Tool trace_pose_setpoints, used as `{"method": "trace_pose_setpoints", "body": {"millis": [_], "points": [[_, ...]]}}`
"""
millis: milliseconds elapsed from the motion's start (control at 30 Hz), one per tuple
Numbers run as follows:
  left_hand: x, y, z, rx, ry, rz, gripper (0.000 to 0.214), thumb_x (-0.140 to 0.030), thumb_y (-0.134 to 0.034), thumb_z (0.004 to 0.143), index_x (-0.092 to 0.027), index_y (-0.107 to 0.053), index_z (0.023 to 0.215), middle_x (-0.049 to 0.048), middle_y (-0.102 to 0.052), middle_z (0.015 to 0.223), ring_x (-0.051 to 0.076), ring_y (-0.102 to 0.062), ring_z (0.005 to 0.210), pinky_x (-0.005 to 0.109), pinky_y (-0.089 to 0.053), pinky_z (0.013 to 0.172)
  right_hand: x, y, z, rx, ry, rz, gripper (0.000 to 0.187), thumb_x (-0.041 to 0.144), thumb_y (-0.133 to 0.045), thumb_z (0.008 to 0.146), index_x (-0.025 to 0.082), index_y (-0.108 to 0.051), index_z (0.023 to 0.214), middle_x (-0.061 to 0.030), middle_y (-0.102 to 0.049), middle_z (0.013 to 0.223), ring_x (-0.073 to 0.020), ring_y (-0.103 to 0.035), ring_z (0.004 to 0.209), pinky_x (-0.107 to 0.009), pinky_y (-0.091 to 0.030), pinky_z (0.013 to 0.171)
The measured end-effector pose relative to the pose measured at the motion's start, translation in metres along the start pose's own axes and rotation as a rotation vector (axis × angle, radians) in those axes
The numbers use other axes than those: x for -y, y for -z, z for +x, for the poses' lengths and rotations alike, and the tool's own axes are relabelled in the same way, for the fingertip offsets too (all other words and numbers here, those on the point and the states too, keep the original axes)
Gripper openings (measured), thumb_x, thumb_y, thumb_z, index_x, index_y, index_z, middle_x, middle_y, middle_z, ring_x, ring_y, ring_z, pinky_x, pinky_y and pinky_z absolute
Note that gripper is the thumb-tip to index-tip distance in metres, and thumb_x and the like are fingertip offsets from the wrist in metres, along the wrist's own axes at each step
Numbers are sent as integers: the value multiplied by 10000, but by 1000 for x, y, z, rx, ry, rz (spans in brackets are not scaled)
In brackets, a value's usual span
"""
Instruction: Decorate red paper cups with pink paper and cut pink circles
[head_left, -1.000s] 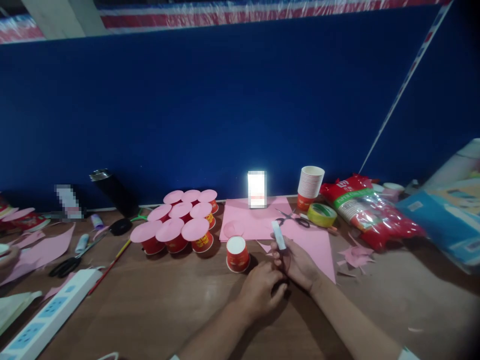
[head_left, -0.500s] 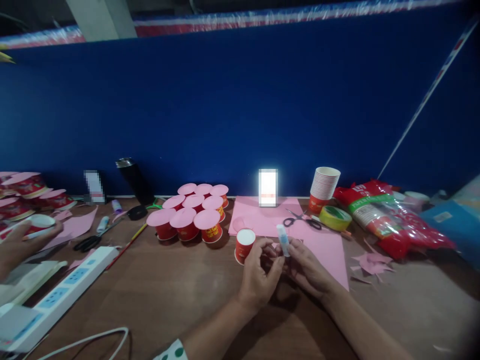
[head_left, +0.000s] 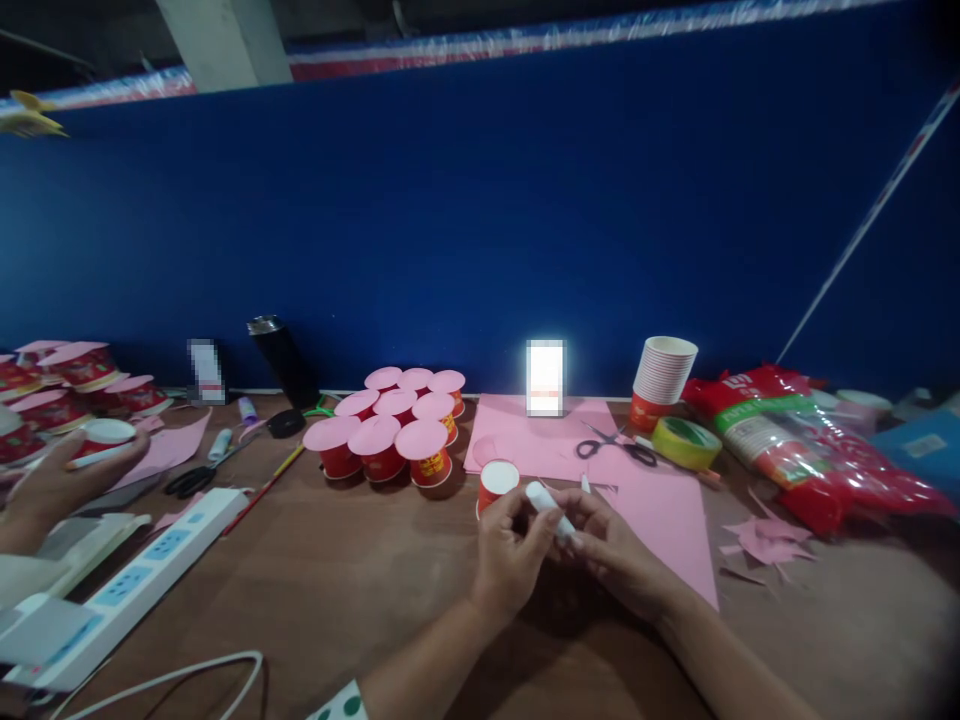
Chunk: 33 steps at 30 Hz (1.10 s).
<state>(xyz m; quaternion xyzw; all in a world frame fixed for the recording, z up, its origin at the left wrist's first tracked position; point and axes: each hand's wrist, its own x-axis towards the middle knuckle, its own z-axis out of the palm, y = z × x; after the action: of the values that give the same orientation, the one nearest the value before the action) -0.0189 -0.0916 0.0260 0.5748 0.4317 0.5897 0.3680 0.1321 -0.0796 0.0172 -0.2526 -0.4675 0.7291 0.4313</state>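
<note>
Both hands are closed around a white glue stick, which slants with its upper end toward the left. My left hand pinches it from the left side, and my right hand grips its lower end from the right. Just behind my left fingers stands a red paper cup, open side up, with its lower part partly hidden. Pink paper sheets lie behind and beside my right hand. A small white pointed thing shows above my right fingers; I cannot tell what it is.
Red cups topped with pink discs stand left of centre. Scissors, yellow tape, stacked cups and a red plastic pack are right. A power strip and another person's hand holding a cup are left.
The glue stick has tipped from nearly upright to slanting left, and my left fingers have closed on it. The whole scene has shifted slightly right in view.
</note>
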Motion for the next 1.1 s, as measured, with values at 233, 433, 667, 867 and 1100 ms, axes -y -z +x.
{"method": "trace_pose_setpoints", "body": {"millis": [233,433,667,867,1100], "points": [[5,3,2,-46,43,0,260,-393,-586,832,-150,-654,893,18,-621,706,117,-560,629,206,-466,588,-5,-2,5,-31,13,-5,380,299,-821,650,198,-558,905,5,-599,806,-109,-529,720,-219,-389,629],[5,-1,-2,-17,30,-14,267,-395,-593,822,-151,-636,921,20,-611,732,121,-557,646,210,-469,591,-8,0,5,-64,9,-43,342,347,-807,664,184,-553,823,26,-543,716,-80,-442,608,-203,-321,540],[0,-4,-1,-22,59,63,249,-380,-605,810,-147,-634,895,-15,-548,649,96,-483,576,192,-422,550,-8,-1,5,-89,-20,-30,358,359,-820,643,185,-564,824,39,-522,697,-76,-428,596,-202,-316,534],[4,-3,-1,-34,49,99,247,-386,-589,820,-145,-619,867,10,-594,722,111,-520,623,208,-437,584,-9,1,6,-76,-26,-82,352,382,-808,658,174,-581,829,29,-546,679,-76,-433,580,-203,-305,523],[3,-3,-1,-12,28,86,249,-396,-587,822,-157,-638,872,10,-619,729,118,-534,638,212,-440,612,-9,1,6,-71,-36,-108,350,408,-793,672,169,-595,835,18,-561,679,-77,-439,567,-206,-305,516]]}}
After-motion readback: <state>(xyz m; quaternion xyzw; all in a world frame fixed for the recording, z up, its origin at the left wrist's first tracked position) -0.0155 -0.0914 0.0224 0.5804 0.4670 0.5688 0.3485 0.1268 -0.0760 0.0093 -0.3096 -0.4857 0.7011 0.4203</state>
